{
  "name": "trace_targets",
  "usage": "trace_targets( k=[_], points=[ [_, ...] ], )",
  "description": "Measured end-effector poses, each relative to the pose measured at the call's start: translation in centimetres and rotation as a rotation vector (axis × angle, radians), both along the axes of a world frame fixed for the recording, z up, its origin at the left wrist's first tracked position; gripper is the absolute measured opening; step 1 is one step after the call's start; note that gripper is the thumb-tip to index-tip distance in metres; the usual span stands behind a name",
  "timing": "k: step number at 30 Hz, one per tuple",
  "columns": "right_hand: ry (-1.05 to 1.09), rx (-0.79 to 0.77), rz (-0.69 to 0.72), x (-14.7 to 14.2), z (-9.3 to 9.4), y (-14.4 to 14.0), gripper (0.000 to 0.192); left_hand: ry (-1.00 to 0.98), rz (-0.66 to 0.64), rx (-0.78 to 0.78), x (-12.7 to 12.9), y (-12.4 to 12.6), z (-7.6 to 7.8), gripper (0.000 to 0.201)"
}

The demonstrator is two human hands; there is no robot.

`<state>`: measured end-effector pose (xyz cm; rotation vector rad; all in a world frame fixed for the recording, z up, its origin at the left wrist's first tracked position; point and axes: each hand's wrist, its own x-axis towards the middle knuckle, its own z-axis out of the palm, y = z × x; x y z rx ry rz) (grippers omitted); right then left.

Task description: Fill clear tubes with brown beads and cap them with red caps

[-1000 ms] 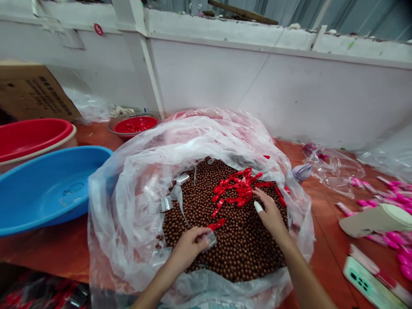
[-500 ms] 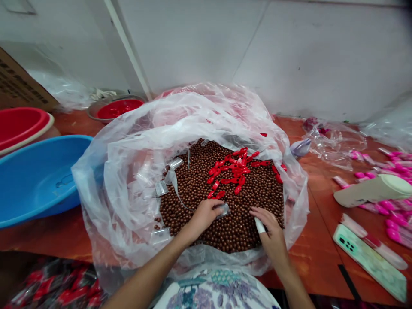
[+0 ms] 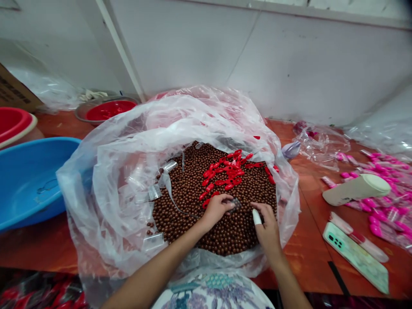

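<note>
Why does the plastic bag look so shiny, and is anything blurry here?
Head view: soft overhead light glares off the crumpled clear bag; brown beads stay sharp, left hand and right hand are fairly crisp; edges bend and soften slightly.

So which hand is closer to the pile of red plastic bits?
Left. The left hand rests just below the red plastic bits, nearly touching the lowest ones; the right hand lies lower and further right on the brown balls.

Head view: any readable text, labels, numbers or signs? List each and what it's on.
Cardboard box, far left: dark print on its side, cut off and too blurred to read.
Blue basin: a moulded mark inside, not legible.
Phone, lower right: no lettering visible.
Nothing else bears text.
</note>
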<state>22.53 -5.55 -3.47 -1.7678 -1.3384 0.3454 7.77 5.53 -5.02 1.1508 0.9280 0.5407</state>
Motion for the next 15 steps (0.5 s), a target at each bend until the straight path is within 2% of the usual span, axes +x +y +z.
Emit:
trace_targets(
  k=[7, 15],
  points=[
    [0.027, 0.017, 0.042, -0.6, -0.2, 0.4, 0.034, -0.231, 0.115, -0.256, -0.9, -0.6, 1.0, 0.041],
    [0.038, -0.010, 0.103, -1.0, 0.0, 1.3, 0.033, -0.284, 0.060, -0.365, -2.7, -1.5, 1.9, 0.046]
  ],
)
